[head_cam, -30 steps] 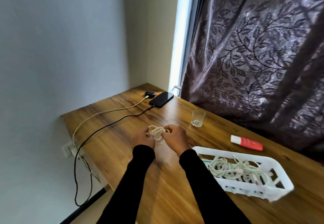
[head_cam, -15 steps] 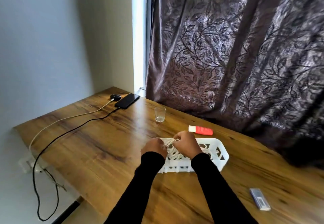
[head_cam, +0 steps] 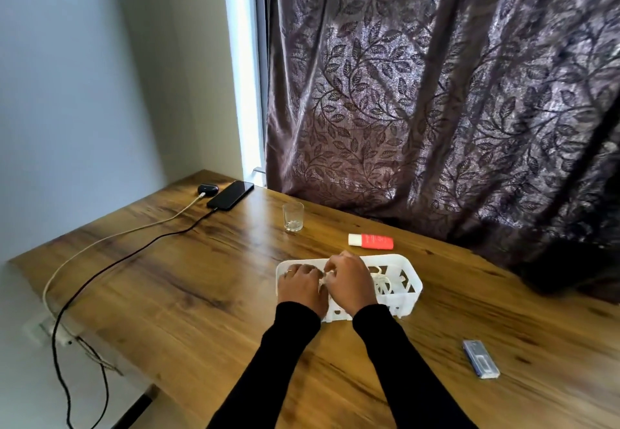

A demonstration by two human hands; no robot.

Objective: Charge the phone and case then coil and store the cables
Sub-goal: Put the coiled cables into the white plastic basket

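Note:
A white plastic basket (head_cam: 411, 289) stands on the wooden table (head_cam: 208, 281) with white cables (head_cam: 380, 282) inside. My left hand (head_cam: 302, 286) and my right hand (head_cam: 349, 282) are both down in the basket's left half, fingers curled round a coiled white cable (head_cam: 322, 280), most of it hidden by them. At the far corner lies a black phone (head_cam: 231, 194) with a black cable (head_cam: 134, 252) plugged in. Beside it sits a dark earbud case (head_cam: 208, 188) with a white cable (head_cam: 110, 237) plugged in. Both cables run off the table's left edge.
An empty glass (head_cam: 293, 216) stands behind the basket. A red and white tube (head_cam: 370, 241) lies near the curtain (head_cam: 436, 93). A small blue-grey device (head_cam: 480, 359) lies at the right front. A wall socket (head_cam: 40, 328) sits below the left table edge.
Both hands carried the coiled white cable from the open tabletop to the right and lowered it into the basket. The view swung right with them.

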